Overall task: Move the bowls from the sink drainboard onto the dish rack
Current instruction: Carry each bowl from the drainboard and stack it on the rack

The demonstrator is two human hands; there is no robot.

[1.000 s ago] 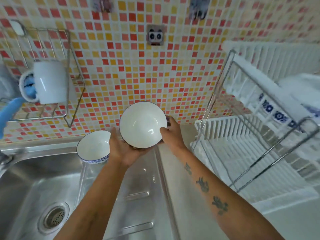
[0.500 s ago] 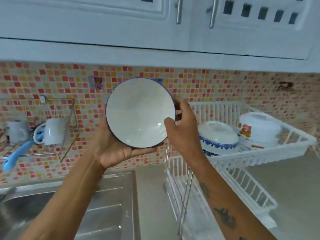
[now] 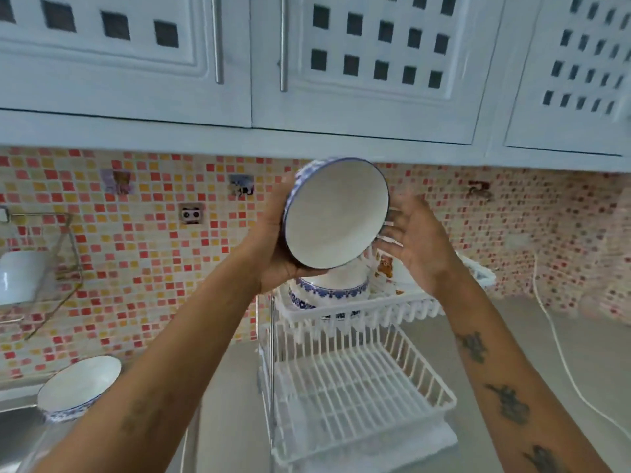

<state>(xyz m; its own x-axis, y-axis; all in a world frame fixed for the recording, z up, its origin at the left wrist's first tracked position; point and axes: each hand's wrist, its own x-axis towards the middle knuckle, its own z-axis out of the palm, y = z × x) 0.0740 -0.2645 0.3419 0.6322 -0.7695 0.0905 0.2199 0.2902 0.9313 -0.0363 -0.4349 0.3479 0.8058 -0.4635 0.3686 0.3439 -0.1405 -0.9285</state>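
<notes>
Left hand (image 3: 273, 247) gripping tilted bowl (image 3: 336, 213) (white inside, blue-patterned outside)

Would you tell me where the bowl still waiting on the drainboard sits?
Lower left of the head view: the waiting bowl sits on the drainboard, below the left forearm.

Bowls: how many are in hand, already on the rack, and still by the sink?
In the left hand: 1, the held bowl
On the rack's upper tier: 1 blue-patterned bowl
By the sink: 1 waiting bowl
Total: 3
</notes>
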